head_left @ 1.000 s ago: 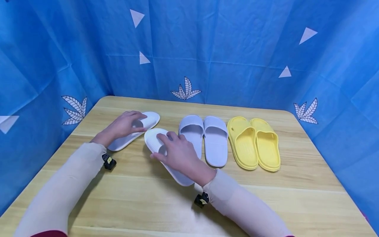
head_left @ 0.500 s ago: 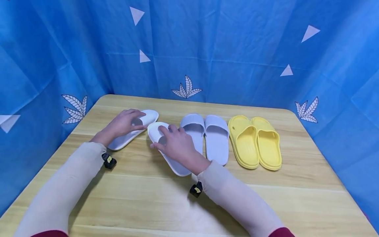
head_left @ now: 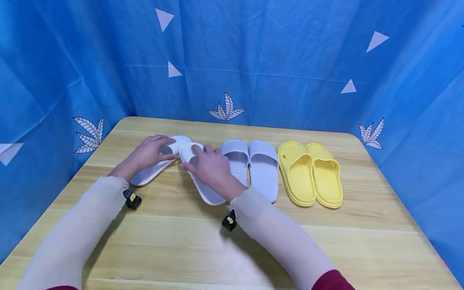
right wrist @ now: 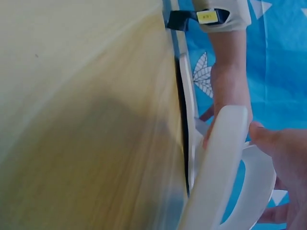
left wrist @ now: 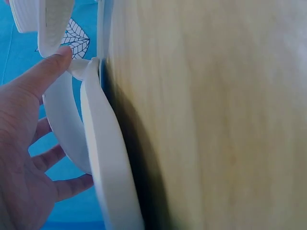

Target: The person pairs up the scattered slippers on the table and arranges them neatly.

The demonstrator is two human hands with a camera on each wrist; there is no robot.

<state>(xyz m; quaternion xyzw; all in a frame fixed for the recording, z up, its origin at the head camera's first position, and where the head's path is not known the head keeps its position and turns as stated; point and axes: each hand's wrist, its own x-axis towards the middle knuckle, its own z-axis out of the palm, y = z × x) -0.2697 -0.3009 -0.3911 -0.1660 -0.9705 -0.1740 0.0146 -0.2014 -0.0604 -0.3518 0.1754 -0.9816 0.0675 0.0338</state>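
Note:
On the left of the table, my left hand [head_left: 148, 154] grips the strap of a white slide slipper [head_left: 148, 175]. In the left wrist view its thumb and fingers lie on either side of that strap [left wrist: 66, 127]. My right hand [head_left: 213, 168] holds a second white slipper [head_left: 207, 194] by its strap [right wrist: 261, 179]. This slipper is tilted, and a shadow on the wood shows it raised off the table. Its toe end is close beside the first slipper's toe. Both straps are partly hidden by the hands in the head view.
A pair of pale lavender slippers [head_left: 264, 177] stands right of my right hand, the nearer one partly hidden by it. Further right is a yellow pair [head_left: 328, 183]. The wooden table [head_left: 163, 249] ends at a blue curtain [head_left: 290, 48] behind and at the sides.
My right hand has carried its slipper away from me and slightly left, bringing its toe up beside the other white slipper. The left hand has barely moved.

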